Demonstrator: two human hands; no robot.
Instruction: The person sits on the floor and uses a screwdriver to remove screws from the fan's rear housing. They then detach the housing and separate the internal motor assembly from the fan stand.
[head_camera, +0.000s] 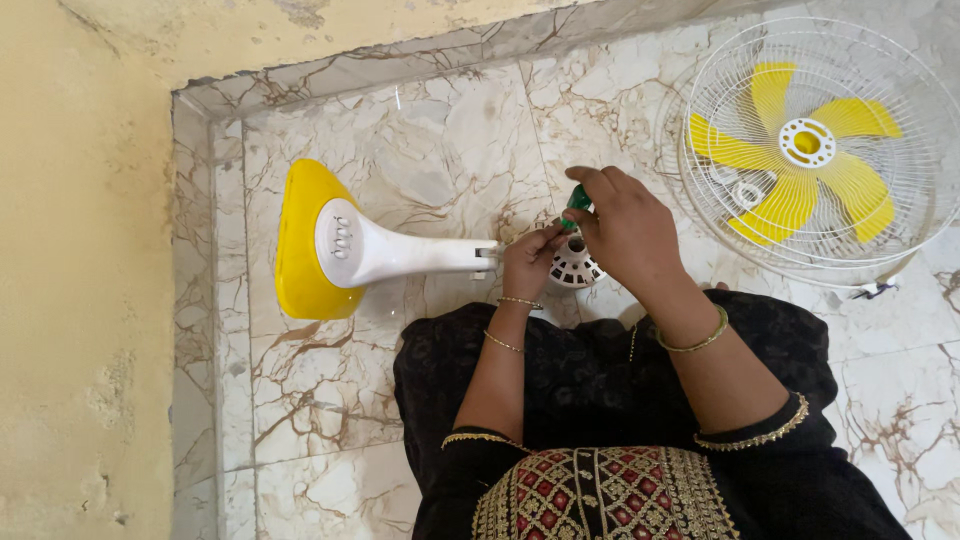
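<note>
A fan stand with a yellow base and a white neck lies on its side on the marble floor. At the neck's end sits a white slotted motor housing. My left hand grips the housing's left side. My right hand is closed on a green-handled screwdriver, whose tip points down into the housing.
A white wire fan cage with yellow blades lies flat on the floor at the right. A yellow wall and a marble skirting close off the left and back. My knees in black cloth fill the lower middle.
</note>
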